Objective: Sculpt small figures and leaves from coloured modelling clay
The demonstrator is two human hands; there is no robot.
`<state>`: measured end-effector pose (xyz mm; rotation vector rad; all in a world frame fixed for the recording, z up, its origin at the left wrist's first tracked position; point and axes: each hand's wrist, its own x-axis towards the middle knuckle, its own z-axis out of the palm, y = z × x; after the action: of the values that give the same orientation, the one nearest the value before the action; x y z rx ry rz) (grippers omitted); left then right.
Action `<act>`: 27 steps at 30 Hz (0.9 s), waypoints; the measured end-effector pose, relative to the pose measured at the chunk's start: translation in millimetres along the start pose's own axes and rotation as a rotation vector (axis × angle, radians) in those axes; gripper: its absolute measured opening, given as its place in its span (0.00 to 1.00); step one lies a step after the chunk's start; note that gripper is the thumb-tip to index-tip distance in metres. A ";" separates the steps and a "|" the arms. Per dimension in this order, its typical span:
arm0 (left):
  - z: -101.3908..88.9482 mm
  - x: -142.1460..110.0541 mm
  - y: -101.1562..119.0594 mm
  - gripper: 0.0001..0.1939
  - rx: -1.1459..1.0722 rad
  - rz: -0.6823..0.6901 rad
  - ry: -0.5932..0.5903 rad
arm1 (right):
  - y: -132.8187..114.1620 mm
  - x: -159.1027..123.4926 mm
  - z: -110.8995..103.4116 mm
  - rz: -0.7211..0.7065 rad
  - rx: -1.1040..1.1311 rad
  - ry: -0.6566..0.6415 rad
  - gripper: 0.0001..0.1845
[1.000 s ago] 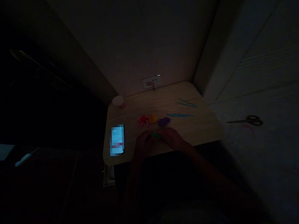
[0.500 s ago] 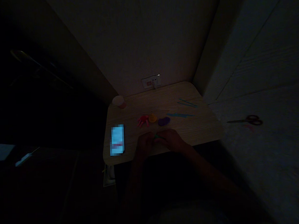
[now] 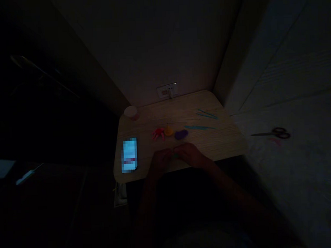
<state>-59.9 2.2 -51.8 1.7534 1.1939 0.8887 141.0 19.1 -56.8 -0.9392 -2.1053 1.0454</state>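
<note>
In dim light, my left hand (image 3: 161,159) and my right hand (image 3: 192,155) meet over the front edge of the small wooden table (image 3: 226,141). Their fingers are closed around a small green piece (image 3: 176,155), mostly hidden by them; its kind cannot be made out. Just beyond my hands lie a red and pink piece with finger-like prongs (image 3: 159,133), a round orange piece (image 3: 168,131) and a purple oblong piece (image 3: 181,134). Thin blue strips (image 3: 198,128) rest right of these, none of them touched by my hands.
A lit phone (image 3: 129,156) lies at the table's left front, with a pale cup-like container (image 3: 130,112) at the back left corner. More thin blue-green strips (image 3: 207,114) are at the back right. Scissors (image 3: 280,133) lie off to the right. A wall socket (image 3: 167,91) sits behind.
The fingers of both hands have drawn closer together over the green piece, so less of it shows. The things on the table stay put.
</note>
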 end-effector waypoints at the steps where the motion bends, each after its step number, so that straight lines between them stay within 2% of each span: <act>1: -1.4 -0.4 -2.0 0.25 -0.002 -0.002 0.019 | -1.0 0.1 -0.1 -0.005 0.014 0.021 0.31; 5: -4.2 -2.2 -8.8 0.29 -0.024 -0.018 0.123 | -1.7 0.7 -1.5 0.038 0.137 0.071 0.17; 7: -3.4 -2.2 -10.5 0.30 -0.047 -0.023 0.161 | 0.2 1.1 -2.1 0.051 0.204 0.100 0.14; 11: -2.5 0.5 -10.1 0.31 -0.106 -0.014 0.194 | 6.8 2.0 -1.4 0.090 0.337 0.192 0.15; 14: -4.7 4.1 -7.7 0.30 -0.133 0.045 0.115 | 10.3 2.7 0.7 0.152 0.435 0.215 0.16; 16: -5.7 5.6 -6.6 0.26 -0.111 0.103 0.041 | 10.6 3.3 1.7 0.179 0.482 0.223 0.15; 18: -4.7 5.7 -6.7 0.21 -0.052 0.134 0.027 | 9.5 3.8 1.6 0.173 0.501 0.229 0.15; 22: 2.0 2.4 -9.9 0.13 0.010 0.126 0.120 | 6.4 4.2 -0.2 0.141 0.454 0.218 0.13; 25: 4.5 0.8 -10.7 0.20 -0.032 0.119 0.212 | 5.2 4.0 -1.0 0.137 0.404 0.198 0.13; 27: 3.6 0.7 -9.1 0.23 -0.037 0.146 0.210 | 4.8 4.0 -0.4 0.112 0.334 0.180 0.14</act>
<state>-60.0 3.9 -61.4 1.7673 1.1842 1.1989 140.6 24.6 -59.8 -0.9518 -1.6829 1.2713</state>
